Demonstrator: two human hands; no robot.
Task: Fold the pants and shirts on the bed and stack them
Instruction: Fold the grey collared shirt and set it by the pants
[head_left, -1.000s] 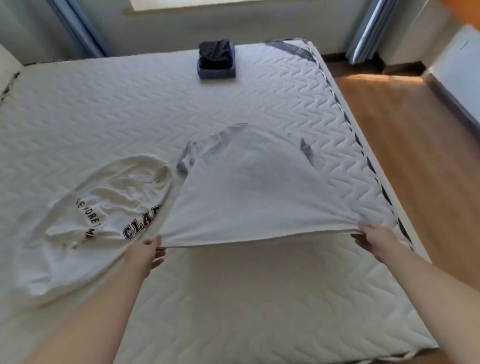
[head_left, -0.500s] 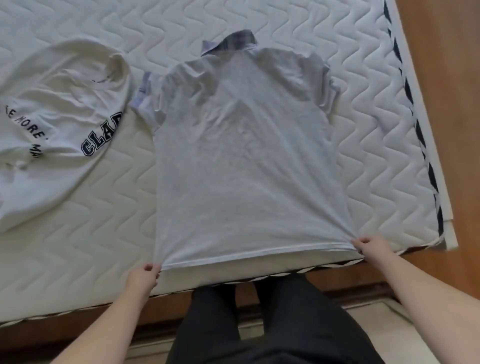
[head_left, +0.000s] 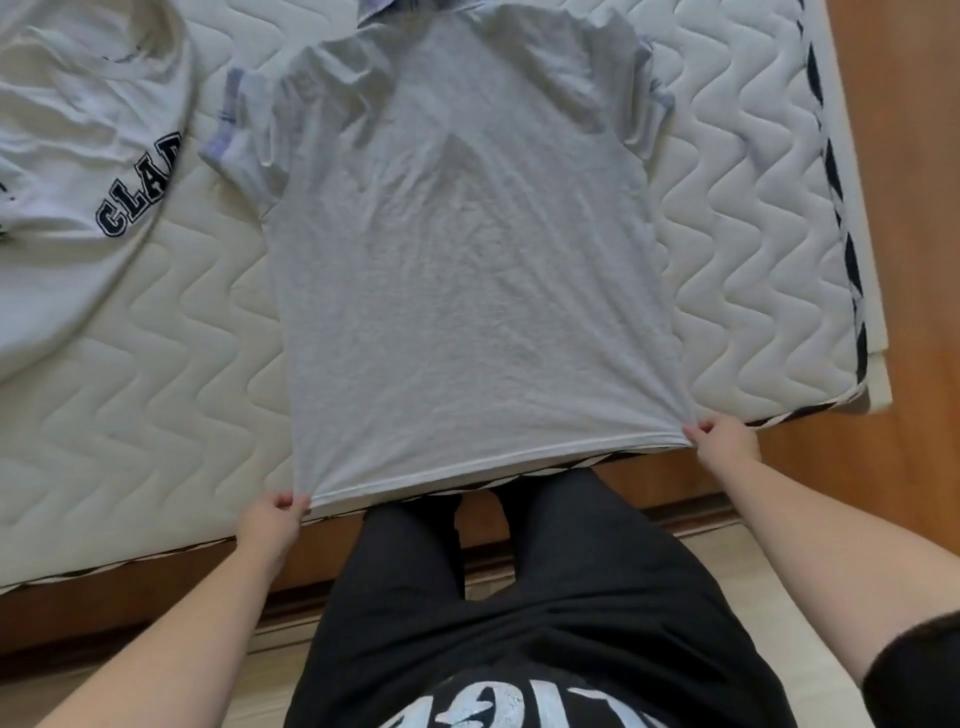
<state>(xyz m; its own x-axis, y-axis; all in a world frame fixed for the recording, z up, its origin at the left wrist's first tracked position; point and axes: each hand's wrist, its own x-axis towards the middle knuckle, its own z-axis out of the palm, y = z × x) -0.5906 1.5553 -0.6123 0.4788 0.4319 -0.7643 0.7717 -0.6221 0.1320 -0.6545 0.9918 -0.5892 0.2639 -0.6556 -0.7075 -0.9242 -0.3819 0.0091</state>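
Grey shirt flat on bed, hem corners pinched in left grip and right grip, apparently taut.

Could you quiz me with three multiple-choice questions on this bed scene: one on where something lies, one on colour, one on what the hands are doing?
1. Where does the white T-shirt with dark lettering lie, relative to the grey short-sleeved shirt?
A on top of it
B to its left
C on the floor

2. What colour is the quilted mattress?
A white
B red
C black

3. What are the left hand and right hand doing?
A resting flat
B pinching the hem corners
C hanging free

Key: B, it lies apart at left; A, white quilting; B, fingers curl on both corners.
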